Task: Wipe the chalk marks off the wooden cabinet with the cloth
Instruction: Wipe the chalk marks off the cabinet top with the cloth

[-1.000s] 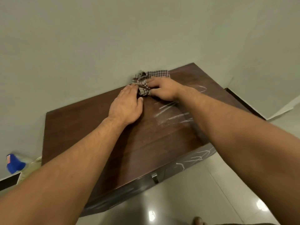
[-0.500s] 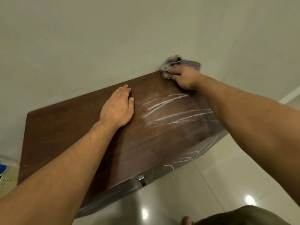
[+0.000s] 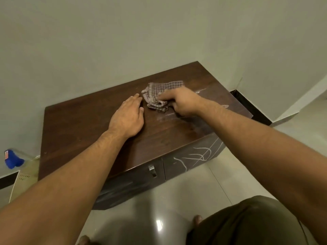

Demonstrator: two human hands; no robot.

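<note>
right hand (image 3: 184, 103) grip is pinching the checked cloth (image 3: 157, 93), left hand (image 3: 128, 119) lies flat bracing the wooden cabinet (image 3: 79, 131); I'd press harder, overlapping strokes over those faint chalk smears (image 3: 201, 90).

My right hand (image 3: 184, 103) hides the near part of the cloth (image 3: 159, 92), and the chalk marks (image 3: 225, 106) on the cabinet (image 3: 79, 124) top run under that arm. At the left edge the blue object (image 3: 12, 160) is blurred; the print on the pale panel (image 3: 23, 181) below is too small for me to read.
</note>
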